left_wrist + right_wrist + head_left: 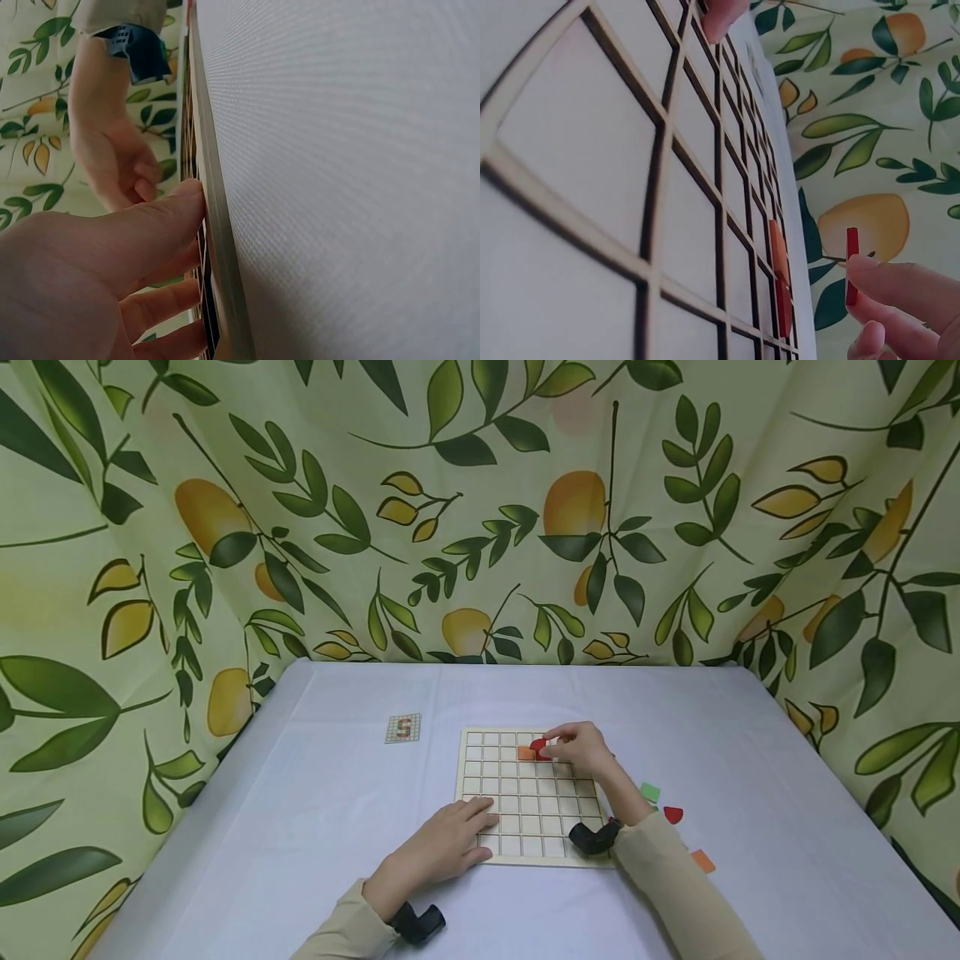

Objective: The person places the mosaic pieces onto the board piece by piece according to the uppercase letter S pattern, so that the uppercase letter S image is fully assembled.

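Observation:
A pale wooden board (517, 827) with a square grid lies on the table. My right hand (581, 750) is over its far edge and pinches a thin red tile (852, 244) between thumb and fingertips, apart from the board in the right wrist view. Below that, an orange tile (778, 251) and another red tile (783, 309) sit side by side in the grid. My left hand (446, 843) rests on the board's left side with fingers extended. In the left wrist view its thumb (169, 217) touches the board's edge.
A small card (402, 728) with a gridded S-like figure lies beyond the board's left corner. To the right, partly behind the right forearm, are loose green (649, 792), red (673, 815) and orange tiles (702, 861). A leaf-patterned curtain (480, 527) hangs behind the white-covered table (262, 827).

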Action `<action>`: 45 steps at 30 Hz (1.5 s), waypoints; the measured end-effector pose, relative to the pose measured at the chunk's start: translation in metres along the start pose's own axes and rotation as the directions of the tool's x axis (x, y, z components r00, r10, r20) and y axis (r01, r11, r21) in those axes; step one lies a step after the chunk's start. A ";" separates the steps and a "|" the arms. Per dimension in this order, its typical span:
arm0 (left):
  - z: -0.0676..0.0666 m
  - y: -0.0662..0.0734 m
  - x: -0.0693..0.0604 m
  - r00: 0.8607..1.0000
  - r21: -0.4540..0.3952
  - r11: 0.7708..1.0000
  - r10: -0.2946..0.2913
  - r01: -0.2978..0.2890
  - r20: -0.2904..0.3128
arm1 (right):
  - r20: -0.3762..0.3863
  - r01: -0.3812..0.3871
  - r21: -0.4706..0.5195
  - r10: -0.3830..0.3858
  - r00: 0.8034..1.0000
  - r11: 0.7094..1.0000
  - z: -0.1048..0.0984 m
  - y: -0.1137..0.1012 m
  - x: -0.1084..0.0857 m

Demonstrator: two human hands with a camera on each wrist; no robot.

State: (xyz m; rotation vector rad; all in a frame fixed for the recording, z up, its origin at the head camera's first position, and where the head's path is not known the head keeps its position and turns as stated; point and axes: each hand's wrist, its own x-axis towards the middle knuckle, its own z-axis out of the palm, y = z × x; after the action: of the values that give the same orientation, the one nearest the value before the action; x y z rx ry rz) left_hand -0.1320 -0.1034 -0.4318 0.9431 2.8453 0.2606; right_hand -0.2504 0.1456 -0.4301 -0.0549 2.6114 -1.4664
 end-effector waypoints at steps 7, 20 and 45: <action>0.000 0.000 0.000 1.000 -0.002 1.000 -0.006 0.006 0.012 | 0.026 0.040 -0.027 -0.039 0.999 0.999 0.007 -0.003 0.003; 0.001 -0.001 0.001 1.000 0.008 1.000 -0.001 0.001 -0.002 | 0.046 0.078 -0.037 -0.077 0.996 0.996 0.019 -0.007 0.009; 0.003 -0.002 0.002 1.000 0.012 1.000 -0.008 0.008 0.005 | 0.063 0.045 -0.153 -0.036 0.997 0.987 0.038 -0.016 0.020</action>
State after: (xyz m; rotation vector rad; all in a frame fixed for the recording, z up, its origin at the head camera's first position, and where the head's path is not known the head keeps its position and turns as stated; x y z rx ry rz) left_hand -0.1345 -0.1033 -0.4353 0.9333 2.8483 0.2402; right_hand -0.2649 0.1030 -0.4384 -0.1675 2.6846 -1.2506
